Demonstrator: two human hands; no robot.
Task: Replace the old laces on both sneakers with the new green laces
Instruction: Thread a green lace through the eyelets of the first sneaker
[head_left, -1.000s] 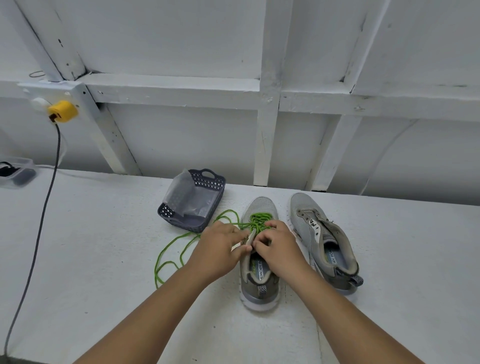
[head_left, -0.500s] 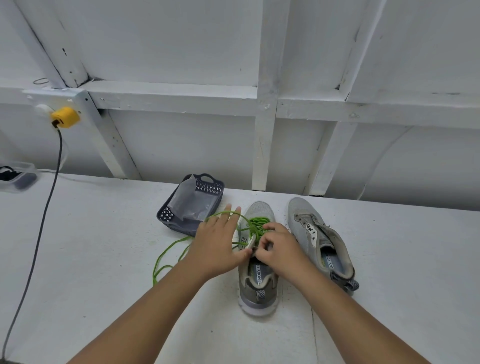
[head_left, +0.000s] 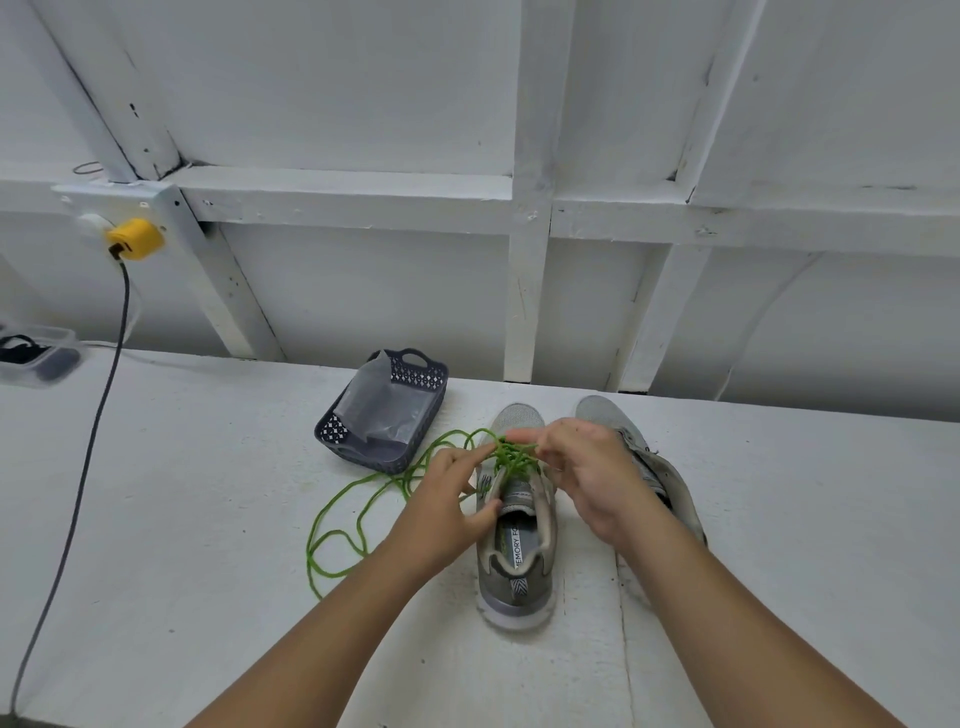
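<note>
A dark basket (head_left: 385, 415) sat on my worktop (head_left: 171, 509); a yellow plug (head_left: 134, 240) with its cable (head_left: 88, 457) hung left.

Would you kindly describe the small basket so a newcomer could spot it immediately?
On the white table, look just left of the two grey sneakers. The basket is dark grey plastic with lattice sides and holds a clear plastic bag, unlike the clear box far left.

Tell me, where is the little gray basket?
The gray basket sits on the white table, by the wall, just left of the sneaker being laced.
</note>
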